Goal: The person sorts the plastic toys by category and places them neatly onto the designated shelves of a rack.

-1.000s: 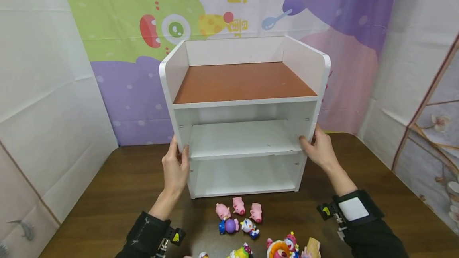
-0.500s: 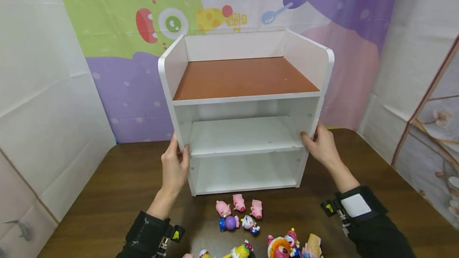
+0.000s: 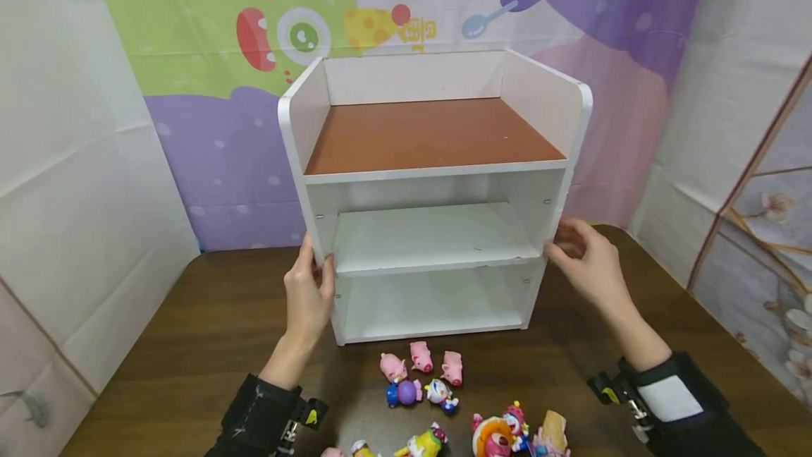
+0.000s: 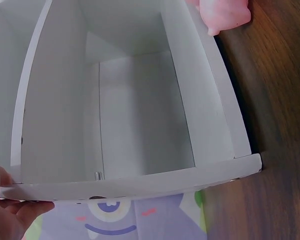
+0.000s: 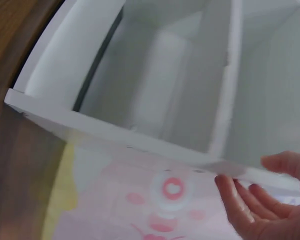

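Observation:
A white shelf unit (image 3: 435, 170) with a brown top panel and two open compartments stands upright on the table. My left hand (image 3: 309, 296) grips its left side panel, thumb at the front edge and fingers on the outer face; the left wrist view shows the fingers (image 4: 32, 210) against that panel. At the right side panel, my right hand (image 3: 590, 263) is loosely bent, its thumb off the shelf's front face. In the blurred right wrist view, the fingers (image 5: 240, 205) are spread near the panel's outer side; whether they touch it I cannot tell.
Small pink pig figures (image 3: 421, 356), a snowman-like figure (image 3: 440, 396) and a purple-and-blue toy (image 3: 404, 393) lie just before the unit. Nearer are a yellow figure (image 3: 422, 442), an orange ring toy (image 3: 492, 436) and a tan toy (image 3: 553, 432). A cartoon curtain (image 3: 235, 161) hangs behind.
My right hand has loosened from the right side panel and shifted slightly right, its thumb coming off the front. My left hand keeps its grip. The view has tilted slightly.

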The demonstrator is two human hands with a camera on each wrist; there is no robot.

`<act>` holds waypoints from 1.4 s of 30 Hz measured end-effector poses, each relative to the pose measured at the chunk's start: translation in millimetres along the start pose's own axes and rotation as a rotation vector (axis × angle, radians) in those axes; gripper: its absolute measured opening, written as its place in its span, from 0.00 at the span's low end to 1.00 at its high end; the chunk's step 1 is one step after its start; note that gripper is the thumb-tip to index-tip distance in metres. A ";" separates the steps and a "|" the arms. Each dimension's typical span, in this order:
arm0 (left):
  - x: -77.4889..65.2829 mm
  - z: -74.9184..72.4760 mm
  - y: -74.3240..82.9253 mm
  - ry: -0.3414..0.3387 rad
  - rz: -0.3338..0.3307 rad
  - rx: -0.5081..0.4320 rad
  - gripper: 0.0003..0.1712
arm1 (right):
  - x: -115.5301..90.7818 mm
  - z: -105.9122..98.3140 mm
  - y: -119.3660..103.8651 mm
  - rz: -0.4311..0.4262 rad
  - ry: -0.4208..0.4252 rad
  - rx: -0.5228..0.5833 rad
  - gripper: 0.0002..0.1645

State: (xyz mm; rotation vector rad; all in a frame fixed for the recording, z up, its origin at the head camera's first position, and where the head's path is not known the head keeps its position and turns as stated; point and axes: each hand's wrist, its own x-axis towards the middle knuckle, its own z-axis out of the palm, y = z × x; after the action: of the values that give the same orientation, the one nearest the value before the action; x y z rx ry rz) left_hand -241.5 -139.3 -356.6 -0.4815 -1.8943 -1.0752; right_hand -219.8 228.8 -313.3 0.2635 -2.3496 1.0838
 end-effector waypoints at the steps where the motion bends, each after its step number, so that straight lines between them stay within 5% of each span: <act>1: -0.3 -0.2 -0.2 -0.001 0.003 0.002 0.29 | -4.3 -2.5 -3.5 -0.004 0.005 -0.007 0.20; 7: -0.6 -0.6 -0.8 -0.004 0.013 0.006 0.30 | -32.6 -11.0 -23.1 -0.127 0.016 -0.084 0.14; 12: -1.2 0.2 -1.9 -0.002 0.014 0.002 0.30 | -57.8 -7.0 -33.6 -0.239 -0.079 -0.066 0.13; 22: -2.9 -1.2 -4.5 0.005 0.017 0.012 0.30 | -102.0 3.4 -19.1 -0.484 -0.430 0.087 0.18; 31: -2.8 -0.4 -4.0 0.000 0.016 0.021 0.31 | -122.8 -4.5 -2.2 -0.476 -0.804 0.092 0.13; 35: -3.4 -0.6 -4.0 0.001 0.015 0.023 0.32 | -128.7 -2.3 9.3 -0.549 -0.826 -0.043 0.15; 42: -3.7 0.0 -4.5 -0.001 0.010 0.015 0.32 | -138.3 5.7 29.4 -0.817 -0.639 -0.222 0.17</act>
State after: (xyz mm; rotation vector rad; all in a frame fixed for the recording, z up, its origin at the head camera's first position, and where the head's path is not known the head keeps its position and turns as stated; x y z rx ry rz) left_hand -242.6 -141.4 -361.9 -0.4825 -1.8976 -1.0534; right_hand -117.4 237.7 -410.5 1.5015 -2.4290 0.3492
